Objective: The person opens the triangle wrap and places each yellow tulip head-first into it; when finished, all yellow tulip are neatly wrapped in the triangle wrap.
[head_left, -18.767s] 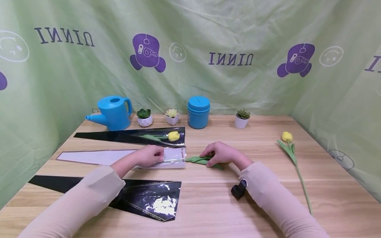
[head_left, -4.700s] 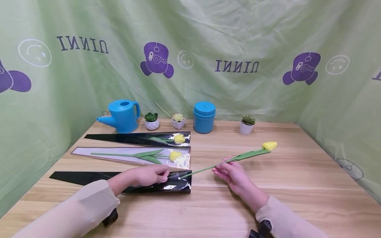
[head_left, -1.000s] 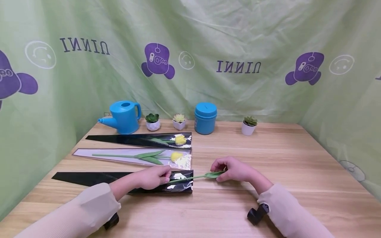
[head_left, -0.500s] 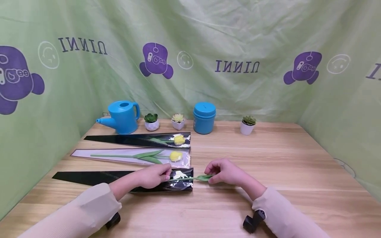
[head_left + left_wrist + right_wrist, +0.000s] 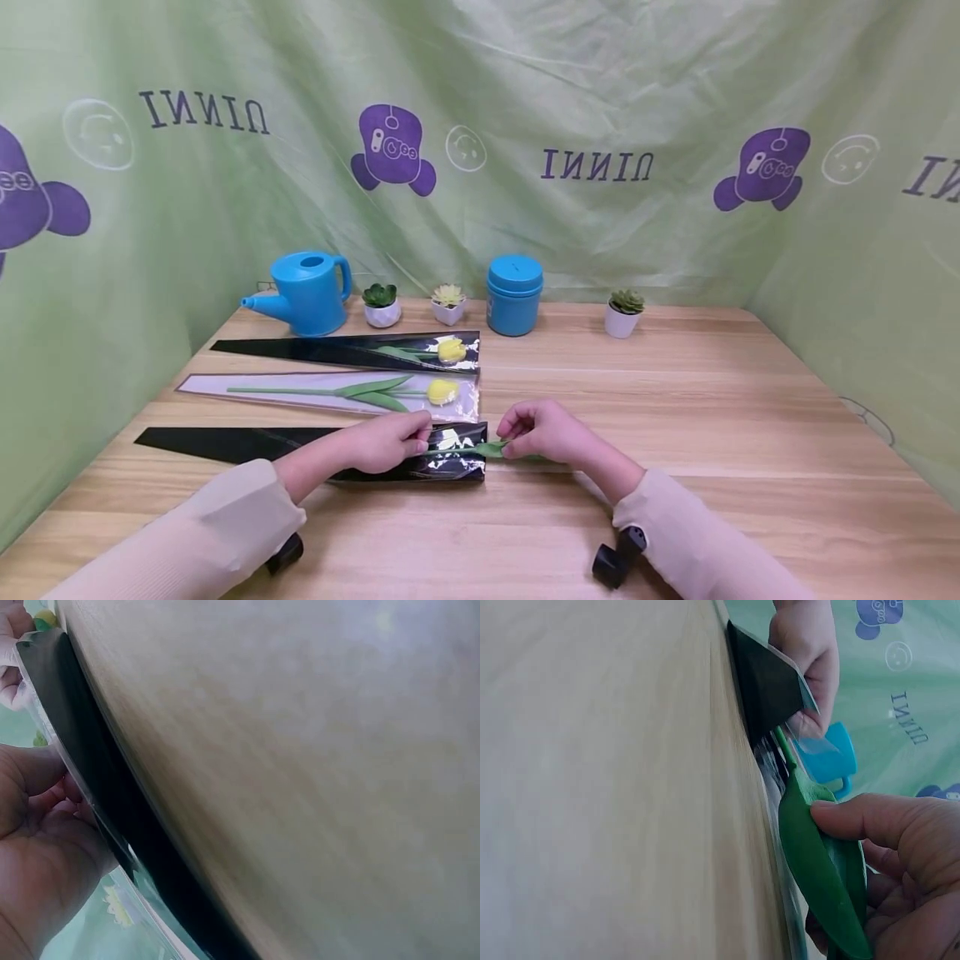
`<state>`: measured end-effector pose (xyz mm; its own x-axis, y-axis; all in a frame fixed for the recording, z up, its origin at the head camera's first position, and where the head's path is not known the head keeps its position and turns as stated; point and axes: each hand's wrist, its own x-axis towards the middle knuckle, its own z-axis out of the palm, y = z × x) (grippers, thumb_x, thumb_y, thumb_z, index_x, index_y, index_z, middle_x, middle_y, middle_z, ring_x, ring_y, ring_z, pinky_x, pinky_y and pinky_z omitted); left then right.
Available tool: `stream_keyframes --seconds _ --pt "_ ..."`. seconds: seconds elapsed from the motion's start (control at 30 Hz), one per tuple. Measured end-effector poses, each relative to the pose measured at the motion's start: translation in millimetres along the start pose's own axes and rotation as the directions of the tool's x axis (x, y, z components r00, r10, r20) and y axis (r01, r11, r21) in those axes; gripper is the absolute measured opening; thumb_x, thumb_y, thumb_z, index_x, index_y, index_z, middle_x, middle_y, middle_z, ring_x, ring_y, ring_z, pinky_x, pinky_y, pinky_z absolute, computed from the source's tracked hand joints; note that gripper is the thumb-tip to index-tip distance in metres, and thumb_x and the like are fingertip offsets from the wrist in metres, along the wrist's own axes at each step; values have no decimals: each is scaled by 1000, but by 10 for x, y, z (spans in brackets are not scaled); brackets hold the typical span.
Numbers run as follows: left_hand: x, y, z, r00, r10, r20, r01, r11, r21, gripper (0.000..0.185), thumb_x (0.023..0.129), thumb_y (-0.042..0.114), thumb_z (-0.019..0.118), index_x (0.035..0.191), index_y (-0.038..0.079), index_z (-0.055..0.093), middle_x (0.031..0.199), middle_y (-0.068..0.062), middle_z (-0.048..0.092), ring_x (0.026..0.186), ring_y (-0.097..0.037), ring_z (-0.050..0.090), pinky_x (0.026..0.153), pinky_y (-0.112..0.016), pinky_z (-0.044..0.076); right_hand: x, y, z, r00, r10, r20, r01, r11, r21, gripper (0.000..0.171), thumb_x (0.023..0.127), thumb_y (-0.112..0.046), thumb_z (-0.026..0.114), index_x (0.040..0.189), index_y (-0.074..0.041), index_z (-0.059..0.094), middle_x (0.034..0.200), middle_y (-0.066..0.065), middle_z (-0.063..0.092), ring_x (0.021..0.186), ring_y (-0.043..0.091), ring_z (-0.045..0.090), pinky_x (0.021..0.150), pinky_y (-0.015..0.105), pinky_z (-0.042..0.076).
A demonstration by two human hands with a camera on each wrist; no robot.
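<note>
A wooden table carries everything, with a green printed backdrop behind it. Along the far edge stand a blue watering can, a blue canister and three small potted succulents. Two filled flower sleeves lie near the left: a black one and a white one, each with a yellow tulip inside.

Nearest the person lies a third black sleeve, its wide clear mouth toward the middle of the table. The left hand pinches the upper edge of that mouth, holding it apart. The right hand grips a tulip stem at its leaves, fingers curled round them, the stem's thin end already inside the mouth. The bloom is hidden by the hand.

The flower looks light and bendy, so holding at the leaves seems best; the film is probably thin, slippery and easily creased
</note>
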<state>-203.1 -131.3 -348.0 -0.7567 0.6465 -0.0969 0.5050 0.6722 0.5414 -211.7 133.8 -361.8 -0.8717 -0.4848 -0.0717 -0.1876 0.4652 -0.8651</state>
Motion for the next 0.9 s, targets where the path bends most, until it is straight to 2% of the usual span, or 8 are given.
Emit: stream_keyframes --seconds 0.3,0.53,0.7,0.83,0.9 --pt "33 26 6 1000 4 4 -4 1000 8 14 93 9 52 81 12 44 71 2 40 69 -13 43 65 -28 35 44 -55 117 998 31 -52 -31 1000 4 15 70 -2 74 81 -1 64 74 1 58 71 14 50 63 26 42" --pt "46 20 14 1000 13 4 -13 1000 15 15 93 10 52 81 12 44 71 1 41 70 -13 43 65 -28 35 65 -109 166 997 39 -64 -40 999 -6 15 71 -1 74 82 -2 64 76 1 60 73 13 51 67 26 44" --pt "54 10 15 1000 19 4 -19 1000 16 16 93 10 53 80 12 43 70 2 40 69 -13 43 65 -28 35 60 -156 140 1000 -14 -10 13 993 -119 13 74 -4 73 84 -5 64 77 -1 60 73 12 53 68 27 44" --pt "54 1 17 1000 21 4 -21 1000 18 16 93 10 53 80 12 43 70 2 40 69 -13 43 65 -28 35 28 -174 40 995 -82 64 94 974 -208 16 77 -10 73 89 -6 64 81 -1 62 76 12 54 71 28 46" --pt "46 1 15 1000 20 6 -20 1000 13 15 93 11 53 81 12 43 70 2 40 69 -13 43 65 -28 35 2 -164 -27 988 -102 112 127 962 -240 20 77 -14 74 94 -7 65 86 -1 64 81 13 56 76 31 46"
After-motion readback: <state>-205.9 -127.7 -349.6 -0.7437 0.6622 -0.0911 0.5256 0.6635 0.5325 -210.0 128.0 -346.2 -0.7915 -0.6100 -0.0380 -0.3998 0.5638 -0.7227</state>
